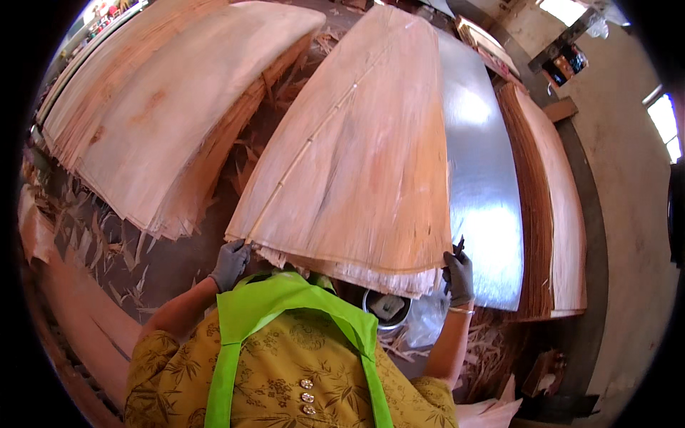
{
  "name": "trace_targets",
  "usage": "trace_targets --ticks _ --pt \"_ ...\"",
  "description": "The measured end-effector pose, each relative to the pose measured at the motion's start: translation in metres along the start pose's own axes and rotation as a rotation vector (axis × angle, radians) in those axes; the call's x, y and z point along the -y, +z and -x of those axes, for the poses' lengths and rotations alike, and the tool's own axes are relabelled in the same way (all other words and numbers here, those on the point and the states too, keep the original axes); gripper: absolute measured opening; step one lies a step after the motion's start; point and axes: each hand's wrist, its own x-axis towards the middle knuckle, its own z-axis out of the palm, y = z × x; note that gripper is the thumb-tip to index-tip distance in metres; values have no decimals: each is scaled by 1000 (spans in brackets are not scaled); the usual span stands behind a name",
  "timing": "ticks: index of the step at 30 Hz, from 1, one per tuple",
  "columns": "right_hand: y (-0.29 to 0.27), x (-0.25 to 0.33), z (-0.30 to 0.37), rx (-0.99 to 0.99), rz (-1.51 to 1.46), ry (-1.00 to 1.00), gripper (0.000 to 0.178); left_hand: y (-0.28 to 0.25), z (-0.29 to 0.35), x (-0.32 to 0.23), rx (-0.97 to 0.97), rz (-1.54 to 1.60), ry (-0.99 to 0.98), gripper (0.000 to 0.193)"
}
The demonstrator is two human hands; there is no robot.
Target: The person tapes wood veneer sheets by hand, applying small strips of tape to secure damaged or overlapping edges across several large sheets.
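Note:
A long wood veneer sheet [357,178] lies on top of a stack in front of me, its near edge close to my body. A thin, jointed bamboo-like stick [310,140] runs lengthwise over its left part. My left hand [230,265], in a grey glove, is closed at the near left corner, where the stick ends; whether it also grips the stick is unclear. At the near right corner, my grey-gloved right hand [460,277] is closed around a dark, slim tool [459,247], its kind too small to make out. Those fingers are against the sheet's edge.
Another veneer stack [171,121] lies to the left, with scraps [85,235] around it. Right of the sheet are a shiny metal surface [481,178] and a further veneer stack [556,214]. A metal bowl [389,308] and clear plastic bag [426,321] sit below the near edge.

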Motion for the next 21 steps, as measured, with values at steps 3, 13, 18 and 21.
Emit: trace_targets --ticks 3,13,18,21 --pt "33 39 3 131 -93 -54 38 3 -16 -9 -15 51 13 19" --pt "305 126 -40 698 66 -290 56 87 -104 12 -10 108 48 22" --pt "441 62 -58 789 446 -356 39 90 -65 57 258 163 8 10" --pt "494 25 -53 847 578 -423 34 69 -43 87 446 -44 40 11"
